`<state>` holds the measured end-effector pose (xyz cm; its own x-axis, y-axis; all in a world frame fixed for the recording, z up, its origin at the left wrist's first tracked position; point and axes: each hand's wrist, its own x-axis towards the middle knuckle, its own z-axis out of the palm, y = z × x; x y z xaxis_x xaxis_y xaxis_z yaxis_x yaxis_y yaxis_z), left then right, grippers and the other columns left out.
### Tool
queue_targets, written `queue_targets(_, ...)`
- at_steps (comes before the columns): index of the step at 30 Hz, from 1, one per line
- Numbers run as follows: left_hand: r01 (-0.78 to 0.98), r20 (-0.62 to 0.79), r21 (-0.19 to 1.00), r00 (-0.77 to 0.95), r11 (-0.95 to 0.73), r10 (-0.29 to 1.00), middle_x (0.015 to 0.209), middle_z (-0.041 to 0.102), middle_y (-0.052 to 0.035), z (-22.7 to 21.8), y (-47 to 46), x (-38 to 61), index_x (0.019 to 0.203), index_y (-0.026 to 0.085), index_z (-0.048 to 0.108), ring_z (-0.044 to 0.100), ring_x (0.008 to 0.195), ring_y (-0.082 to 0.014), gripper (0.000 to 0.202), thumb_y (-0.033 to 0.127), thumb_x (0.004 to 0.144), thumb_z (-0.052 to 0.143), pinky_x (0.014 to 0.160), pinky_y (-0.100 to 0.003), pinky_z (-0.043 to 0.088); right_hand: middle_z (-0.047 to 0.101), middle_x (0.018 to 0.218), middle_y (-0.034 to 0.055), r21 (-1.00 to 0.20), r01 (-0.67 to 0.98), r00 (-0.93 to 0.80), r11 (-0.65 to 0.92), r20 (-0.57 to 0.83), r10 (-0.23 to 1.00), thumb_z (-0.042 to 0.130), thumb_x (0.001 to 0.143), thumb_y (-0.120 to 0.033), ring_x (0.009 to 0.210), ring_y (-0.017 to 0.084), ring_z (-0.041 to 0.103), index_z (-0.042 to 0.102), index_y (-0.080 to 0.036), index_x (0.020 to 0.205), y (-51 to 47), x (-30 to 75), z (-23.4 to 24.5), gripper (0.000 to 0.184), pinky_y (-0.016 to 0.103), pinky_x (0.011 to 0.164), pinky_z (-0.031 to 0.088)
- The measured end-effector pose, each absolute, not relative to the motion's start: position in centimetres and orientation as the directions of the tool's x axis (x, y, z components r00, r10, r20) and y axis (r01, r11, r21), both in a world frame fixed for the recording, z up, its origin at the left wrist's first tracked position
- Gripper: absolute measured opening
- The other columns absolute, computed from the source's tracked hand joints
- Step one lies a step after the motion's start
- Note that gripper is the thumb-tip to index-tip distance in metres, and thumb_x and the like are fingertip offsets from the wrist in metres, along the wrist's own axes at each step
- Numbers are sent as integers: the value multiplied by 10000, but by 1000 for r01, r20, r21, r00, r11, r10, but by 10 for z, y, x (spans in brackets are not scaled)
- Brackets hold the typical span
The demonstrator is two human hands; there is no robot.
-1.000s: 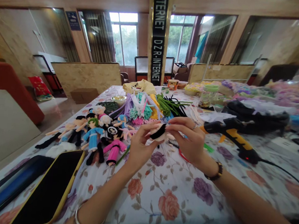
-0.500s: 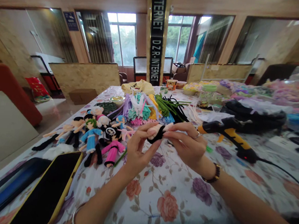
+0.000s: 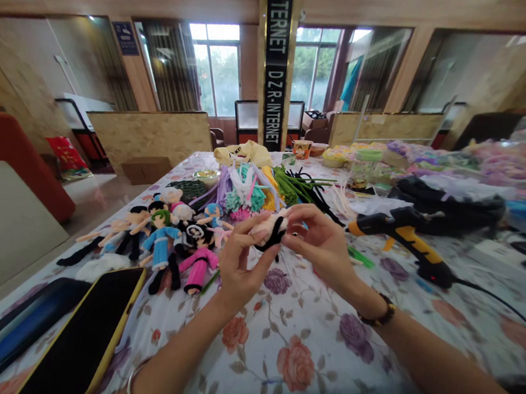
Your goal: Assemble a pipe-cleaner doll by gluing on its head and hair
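Piece (image 3: 277,231), pale and black, is partly hidden by the fingers (image 3: 306,213), its shape unclear; the phone (image 3: 83,341) is cut off below. Above the table (image 3: 328,385), the piece is pinched at left by the left hand (image 3: 244,264), at right between thumb and fingertips of the right hand (image 3: 326,247).

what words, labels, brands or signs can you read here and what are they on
"-INTERNET", cut off above: black panel on the pillar
"DZR-INTERNET": same panel, lower down
Too small or blurred to read: blue wall sign, cream bag, red bag, tub
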<state>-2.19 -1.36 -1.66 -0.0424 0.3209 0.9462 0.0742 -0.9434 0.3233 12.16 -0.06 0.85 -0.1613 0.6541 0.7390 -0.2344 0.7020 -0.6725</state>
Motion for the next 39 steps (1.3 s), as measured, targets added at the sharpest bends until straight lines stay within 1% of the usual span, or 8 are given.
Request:
queue_targets(2,82,948,319,-33,-944,317,1165,578,-100,-16,-14,-22,971,195,515,549,1127,-231,279,70,748,626,923,-459,476,560,987,14,-715,-279,-194,642,696,691,743,682,-266,921,144,551,606,-275,941,1,122,8,293,262,724,510)
queue_targets(4,89,949,314,-27,-945,313,1165,577,-98,-16,-14,-23,971,197,511,547,1129,-230,271,78,754,621,921,-452,480,563,1036,17,-742,-298,-229,601,666,710,751,670,-261,948,144,543,610,-280,964,1,122,8,326,259,741,507)
queue_targets(7,81,953,303,-29,-949,302,1166,577,-98,-17,-13,-23,963,196,512,551,1124,-229,265,79,752,622,920,-451,480,576,1073,23,-767,-317,-273,558,637,720,750,669,-258,968,147,545,635,-264,936,2,123,8,291,262,757,507)
queue_targets(12,67,952,307,-30,-949,306,1158,585,-100,-18,-14,-22,953,195,515,562,1108,-226,262,86,747,633,930,-462,472,602,1040,23,-798,-360,-307,484,591,746,748,668,-257,966,150,565,636,-250,907,5,123,5,263,292,791,513)
queue_targets(21,32,949,312,-64,-950,309,1137,594,-87,-17,-13,-21,960,194,535,563,1109,-229,298,33,728,630,929,-455,476,630,982,16,-780,-354,-308,516,619,723,718,711,-259,974,149,577,651,-259,935,7,124,5,234,319,869,484)
queue_targets(30,71,947,319,-54,-945,315,1148,592,-95,-19,-13,-22,950,198,522,564,1109,-230,253,89,749,631,912,-443,488,617,1028,30,-786,-324,-316,527,615,723,730,694,-304,998,166,576,632,-249,933,6,122,3,263,316,816,518)
queue_targets(34,58,948,317,-48,-947,314,1146,596,-96,-18,-14,-22,938,194,519,567,1105,-230,243,85,750,629,932,-473,471,619,1003,20,-785,-349,-311,512,613,727,735,688,-275,981,156,580,634,-251,911,6,121,4,246,306,805,520)
queue_targets(39,65,944,329,-38,-942,327,1139,602,-87,-20,-15,-23,929,194,518,561,1114,-240,248,66,744,623,960,-513,446,615,1015,26,-796,-329,-305,508,599,741,729,690,-295,977,162,581,620,-238,879,5,120,4,226,321,808,518)
